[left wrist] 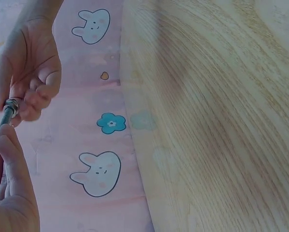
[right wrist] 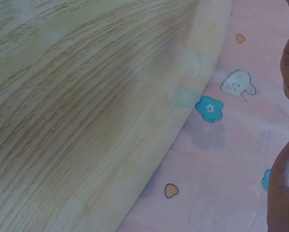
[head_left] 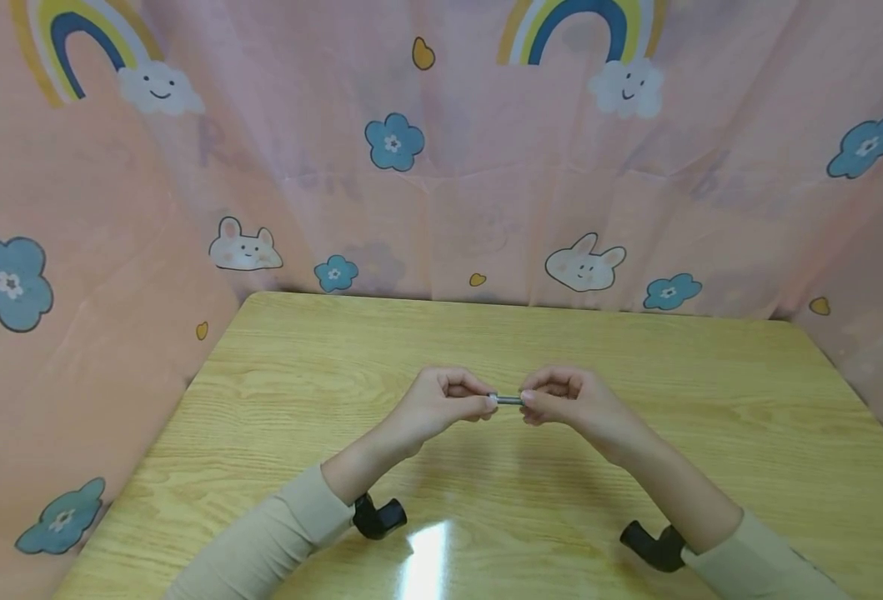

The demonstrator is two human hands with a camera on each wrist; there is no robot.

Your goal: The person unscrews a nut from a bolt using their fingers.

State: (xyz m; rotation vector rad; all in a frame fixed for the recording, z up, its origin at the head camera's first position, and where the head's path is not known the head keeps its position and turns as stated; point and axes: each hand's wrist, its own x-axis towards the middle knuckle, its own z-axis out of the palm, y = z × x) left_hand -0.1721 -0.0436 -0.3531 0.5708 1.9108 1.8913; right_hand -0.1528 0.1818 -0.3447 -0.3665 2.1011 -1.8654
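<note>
A metal bolt (head_left: 510, 400) is held level above the table, stretched between both hands. My left hand (head_left: 441, 404) pinches one end of it between thumb and fingers. At the other end, my right hand (head_left: 572, 404) pinches what looks like a nut (left wrist: 11, 105) on the bolt. In the left wrist view the bare thread (left wrist: 6, 116) shows between the fingertips. Part of each end is hidden by the fingers. The right wrist view catches only the edges of both hands, and the bolt is out of sight there.
Below the hands lies a wood-grain table (head_left: 321, 358). A pink printed curtain (head_left: 471, 208) hangs along its back and sides. Black wrist mounts (head_left: 377, 517) sit under both forearms, and light glares off the table's front.
</note>
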